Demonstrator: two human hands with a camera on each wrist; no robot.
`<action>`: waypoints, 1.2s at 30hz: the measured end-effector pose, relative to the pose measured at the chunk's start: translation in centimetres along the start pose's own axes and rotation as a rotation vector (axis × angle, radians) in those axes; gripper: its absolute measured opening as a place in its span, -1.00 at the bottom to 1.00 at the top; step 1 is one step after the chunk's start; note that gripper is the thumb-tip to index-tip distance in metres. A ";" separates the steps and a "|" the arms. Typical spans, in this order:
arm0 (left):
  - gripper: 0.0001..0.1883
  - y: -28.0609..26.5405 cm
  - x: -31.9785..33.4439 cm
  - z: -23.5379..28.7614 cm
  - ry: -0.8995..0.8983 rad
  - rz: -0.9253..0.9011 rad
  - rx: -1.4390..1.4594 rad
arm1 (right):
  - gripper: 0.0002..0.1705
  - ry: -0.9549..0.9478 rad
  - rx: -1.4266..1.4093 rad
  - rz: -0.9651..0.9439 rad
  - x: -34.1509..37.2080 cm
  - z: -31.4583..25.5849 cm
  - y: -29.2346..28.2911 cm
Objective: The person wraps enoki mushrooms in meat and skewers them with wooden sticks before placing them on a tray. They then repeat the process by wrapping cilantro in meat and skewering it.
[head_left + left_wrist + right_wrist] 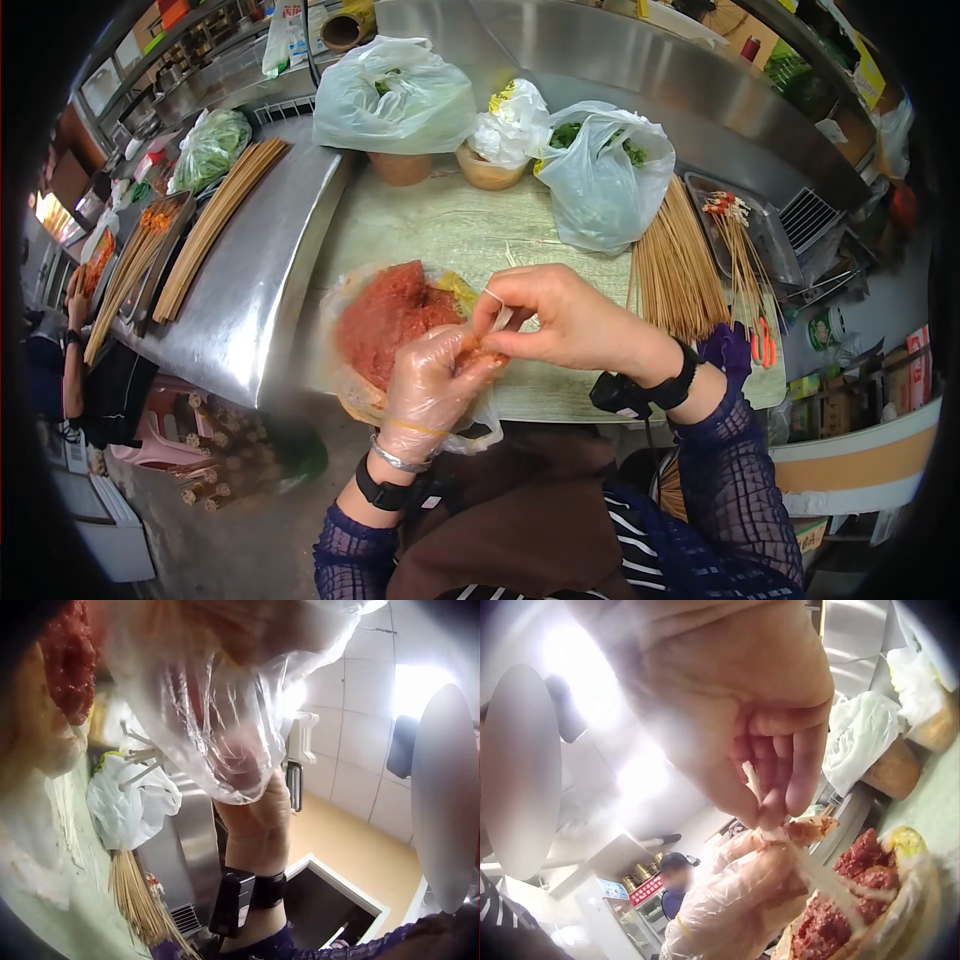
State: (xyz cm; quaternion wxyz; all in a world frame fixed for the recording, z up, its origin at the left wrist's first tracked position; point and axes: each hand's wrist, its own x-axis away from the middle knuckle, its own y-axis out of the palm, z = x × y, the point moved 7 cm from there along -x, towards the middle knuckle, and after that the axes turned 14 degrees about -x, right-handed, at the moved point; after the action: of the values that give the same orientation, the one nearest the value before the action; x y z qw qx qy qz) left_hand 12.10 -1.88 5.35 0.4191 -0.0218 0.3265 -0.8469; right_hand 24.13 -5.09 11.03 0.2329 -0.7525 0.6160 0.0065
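The left hand (432, 385), in a clear plastic glove, is raised over the near right side of a bag (352, 397) of red minced meat (385, 325). Its thumb and fingers pinch the lower part of some thin pale strips (751, 780), with reddish bits on the glove's fingertips. From above, the bare right hand (560, 318) pinches the same strips between thumb and fingers, touching the glove. Several pale ends (141, 756) stick out beside the glove in the left wrist view. Exactly what the strips are, I cannot tell.
Plastic bags with greens (610, 180) and a white bag (512, 125) stand along the board's back. Bamboo sticks (680, 265), filled skewers (738, 235) and orange-handled scissors (764, 342) lie right. Left are a steel counter (265, 260) and another person's arm (75, 340).
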 end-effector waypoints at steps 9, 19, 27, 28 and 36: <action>-0.80 1.2 1.3 -3.1 -0.326 0.014 0.802 | -0.88 -0.057 -0.252 0.320 2.2 3.2 0.8; -0.86 0.4 1.5 -3.9 -0.257 0.096 0.816 | -0.61 0.100 -0.642 0.304 2.6 6.5 3.3; -0.87 0.1 1.3 -3.4 -0.101 0.104 0.532 | -0.78 0.174 -1.039 0.352 3.6 9.5 4.0; -0.86 0.2 1.3 -3.4 -0.111 0.104 0.526 | -0.80 0.196 -1.042 0.373 3.7 9.6 4.0; -0.79 -5.0 1.9 -7.5 -0.207 0.328 0.282 | -0.86 0.276 -1.003 0.584 6.0 11.7 2.9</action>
State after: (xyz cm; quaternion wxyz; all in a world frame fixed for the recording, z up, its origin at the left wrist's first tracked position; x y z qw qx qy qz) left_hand 5.09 2.94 1.83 0.5812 0.0038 0.1594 -0.7980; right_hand 26.17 -6.78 -2.18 -0.2445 -0.5640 0.7438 0.2624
